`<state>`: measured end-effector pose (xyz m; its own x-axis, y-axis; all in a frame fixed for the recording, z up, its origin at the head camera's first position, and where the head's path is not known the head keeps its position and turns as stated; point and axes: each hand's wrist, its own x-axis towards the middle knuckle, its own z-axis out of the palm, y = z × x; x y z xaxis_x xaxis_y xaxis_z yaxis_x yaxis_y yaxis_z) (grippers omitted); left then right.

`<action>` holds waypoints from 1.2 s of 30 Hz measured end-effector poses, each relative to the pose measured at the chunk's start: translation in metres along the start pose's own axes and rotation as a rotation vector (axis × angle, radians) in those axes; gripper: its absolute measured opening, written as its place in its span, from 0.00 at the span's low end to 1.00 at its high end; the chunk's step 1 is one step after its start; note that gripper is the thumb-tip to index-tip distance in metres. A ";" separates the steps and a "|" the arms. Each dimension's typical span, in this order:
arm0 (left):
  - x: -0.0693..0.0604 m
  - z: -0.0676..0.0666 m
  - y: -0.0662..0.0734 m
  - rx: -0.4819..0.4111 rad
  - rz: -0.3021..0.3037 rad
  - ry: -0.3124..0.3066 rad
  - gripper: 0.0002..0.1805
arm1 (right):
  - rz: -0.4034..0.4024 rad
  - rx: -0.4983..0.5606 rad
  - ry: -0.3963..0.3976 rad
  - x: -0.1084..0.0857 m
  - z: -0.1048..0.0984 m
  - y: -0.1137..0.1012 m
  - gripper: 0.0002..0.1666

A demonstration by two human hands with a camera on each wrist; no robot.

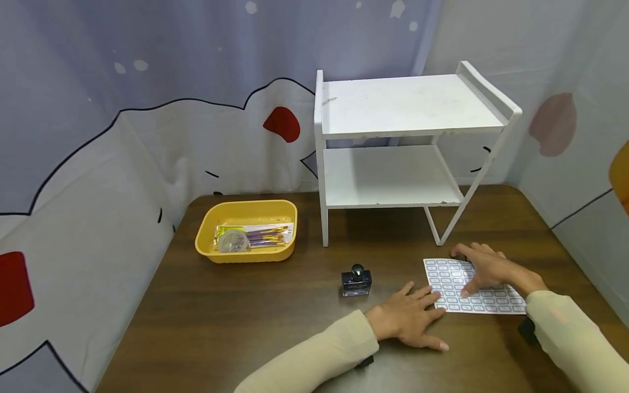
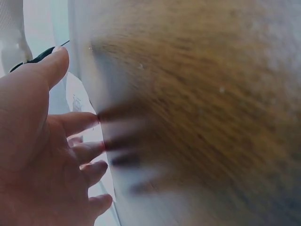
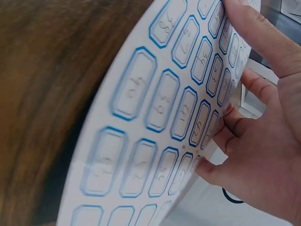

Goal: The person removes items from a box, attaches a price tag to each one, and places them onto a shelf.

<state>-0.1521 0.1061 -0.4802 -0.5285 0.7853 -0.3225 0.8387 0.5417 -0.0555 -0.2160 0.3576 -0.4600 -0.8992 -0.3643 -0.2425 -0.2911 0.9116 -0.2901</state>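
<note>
- A yellow tray [image 1: 257,254] sits at the far left of the brown table [image 1: 221,322]; inside it, a round clear tub [image 1: 233,241] lies to the left of a pack of brushes [image 1: 267,236] with purple handles.
- A dark bottle [image 1: 356,284] with a round, shiny stopper stands upright near the middle, well apart from the tray.
- The left hand [image 1: 410,318], palm down, has its fingers straight and spread, the tips at the left edge of the sheet; whether they press on it one cannot tell.
- A white rack [image 1: 408,103] with two shelves stands on the far side, beyond the bottle.
- The sheet [image 1: 444,281] lies on the right of the table, printed with rows of blue frames; handwritten numbers show in several of them.
- The right hand [image 1: 486,267] spans the sheet's far part, thumb on its face and fingers bent at its edge; whether it pinches the paper one cannot tell.
</note>
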 end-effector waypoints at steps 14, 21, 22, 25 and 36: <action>0.002 0.000 0.002 -0.016 -0.007 0.026 0.40 | -0.001 0.160 0.009 0.004 -0.009 0.007 0.20; -0.003 0.005 -0.005 -0.144 0.030 0.123 0.38 | -0.103 0.279 0.001 -0.004 -0.025 0.002 0.08; -0.005 0.006 -0.007 -0.161 0.034 0.156 0.37 | -0.119 0.290 0.003 -0.005 -0.027 0.001 0.08; -0.008 0.007 -0.013 -0.215 0.020 0.291 0.34 | -0.185 0.338 0.024 -0.010 -0.033 -0.001 0.08; -0.017 -0.004 -0.005 -0.599 -0.244 0.845 0.35 | -0.403 0.542 0.014 -0.018 -0.042 -0.012 0.07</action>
<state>-0.1484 0.0915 -0.4707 -0.7864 0.4637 0.4082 0.6177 0.5913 0.5184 -0.2107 0.3615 -0.4132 -0.7598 -0.6501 -0.0065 -0.4030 0.4788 -0.7800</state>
